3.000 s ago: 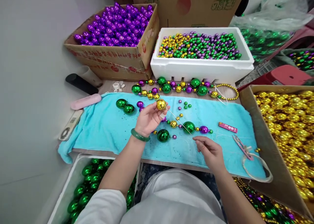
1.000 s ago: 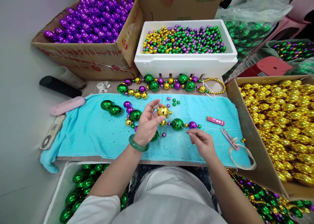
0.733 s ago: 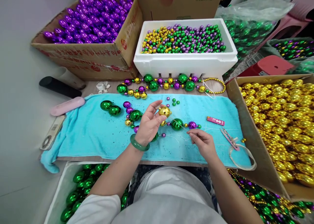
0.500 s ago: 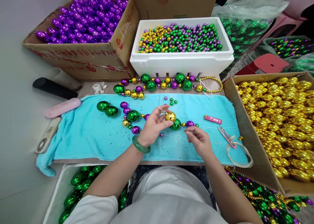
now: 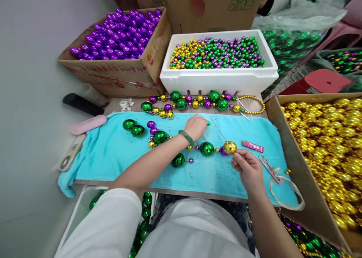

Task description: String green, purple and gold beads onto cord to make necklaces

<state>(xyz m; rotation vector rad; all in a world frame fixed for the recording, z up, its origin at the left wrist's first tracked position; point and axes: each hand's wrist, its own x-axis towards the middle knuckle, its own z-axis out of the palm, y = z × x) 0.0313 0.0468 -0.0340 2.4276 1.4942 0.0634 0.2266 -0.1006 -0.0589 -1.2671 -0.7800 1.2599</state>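
Observation:
My right hand pinches a large shiny gold bead at its near edge, with a thin needle sticking up and left out of the bead. My left hand, with a green bangle at the wrist, is lowered over the towel beside a small green bead. Its fingers are curled downward; their tips and anything in them are hidden. A partly covered bead strand with a big green bead runs under my left forearm towards the gold bead. A separate green bead lies nearer me.
Beads lie on a turquoise towel. A finished-looking strand lies behind it, before a white foam box. Cartons hold purple beads and gold beads. Pink-handled snippers and a small pink box lie right.
The gold bead has passed from my left hand to my right, which moved right. My left hand reached forward to the small beads. The camera view shifted slightly.

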